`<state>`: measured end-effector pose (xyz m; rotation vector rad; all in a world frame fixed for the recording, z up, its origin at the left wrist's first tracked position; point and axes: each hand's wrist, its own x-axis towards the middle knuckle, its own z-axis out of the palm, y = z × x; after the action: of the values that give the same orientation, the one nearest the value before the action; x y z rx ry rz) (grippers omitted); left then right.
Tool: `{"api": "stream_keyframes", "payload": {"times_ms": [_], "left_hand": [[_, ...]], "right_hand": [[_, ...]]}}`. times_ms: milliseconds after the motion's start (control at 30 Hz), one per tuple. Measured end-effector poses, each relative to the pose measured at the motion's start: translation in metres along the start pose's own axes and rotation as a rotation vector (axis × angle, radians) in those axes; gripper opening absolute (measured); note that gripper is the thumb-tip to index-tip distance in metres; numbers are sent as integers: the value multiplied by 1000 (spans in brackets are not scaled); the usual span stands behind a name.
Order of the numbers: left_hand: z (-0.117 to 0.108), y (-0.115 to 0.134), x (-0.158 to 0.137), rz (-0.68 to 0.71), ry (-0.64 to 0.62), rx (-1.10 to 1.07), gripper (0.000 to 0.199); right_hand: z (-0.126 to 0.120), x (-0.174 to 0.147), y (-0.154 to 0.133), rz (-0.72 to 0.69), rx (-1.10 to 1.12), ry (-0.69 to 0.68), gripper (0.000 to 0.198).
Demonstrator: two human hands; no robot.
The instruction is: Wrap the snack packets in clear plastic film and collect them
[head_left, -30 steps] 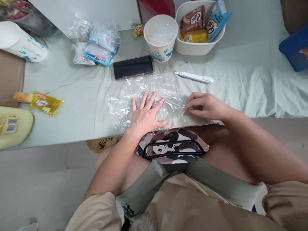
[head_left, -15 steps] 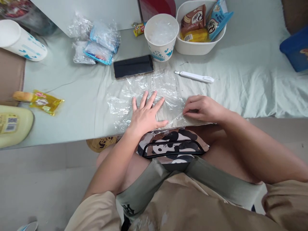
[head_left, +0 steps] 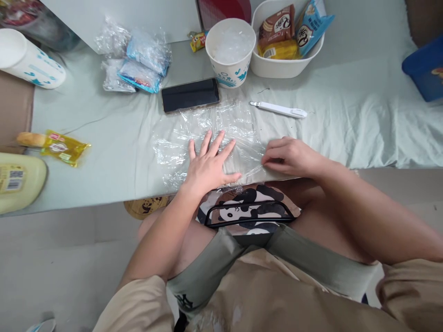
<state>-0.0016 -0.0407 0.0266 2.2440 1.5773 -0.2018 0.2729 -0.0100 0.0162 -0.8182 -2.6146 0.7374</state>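
Sitting at a table (head_left: 346, 115) in shorts (head_left: 204, 272) with what looks like an NY mark, the person has a clear film (head_left: 238, 122) spread at the table's near edge. Left hand (head_left: 209, 168) lies flat on it, fingers well apart. Right hand (head_left: 289, 157) has thumb and fingers bunched together, and going by the creases running to them I'd say they're clamped on the film's right edge. So my read on the step: flattening the film and holding its edge. Next move imo calls for a steady left palm and a light pinch, cos thin stuff like that could easily fold back on itself

Labels, off to the left: the jug (head_left: 24, 186) has what look like a QR code and a barcode, small text too blurry. Bread pack (head_left: 65, 148) past it has a red label, can't read that. Beyond the film, white tool (head_left: 278, 109) and phone (head_left: 190, 95), no brand I can spot. Then a cup (head_left: 228, 74) with blue prints, and a box (head_left: 287, 69): brown pack (head_left: 277, 25) and blue pack (head_left: 309, 30) carry bold white lettering I can't decode, yellow pack (head_left: 282, 50) shows a barcode
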Motion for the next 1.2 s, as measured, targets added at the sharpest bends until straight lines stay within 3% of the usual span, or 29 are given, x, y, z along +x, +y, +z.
{"api": "stream_keyframes", "payload": {"times_ms": [333,600,867,1200], "left_hand": [[0,-2,0,8,-11,-5,96],[-1,-1,0,5,-14,-12,97],[-2,0,0,-1,-11,-16,98],[-1,-1,0,0,-14,-20,97]], "right_hand": [[-4,-6,-1,9,120,8,23],[-17,-12,2,147,134,100,15],[5,-3,-10,-81,45,45,19],[5,-10,-12,-54,111,143,19]]}}
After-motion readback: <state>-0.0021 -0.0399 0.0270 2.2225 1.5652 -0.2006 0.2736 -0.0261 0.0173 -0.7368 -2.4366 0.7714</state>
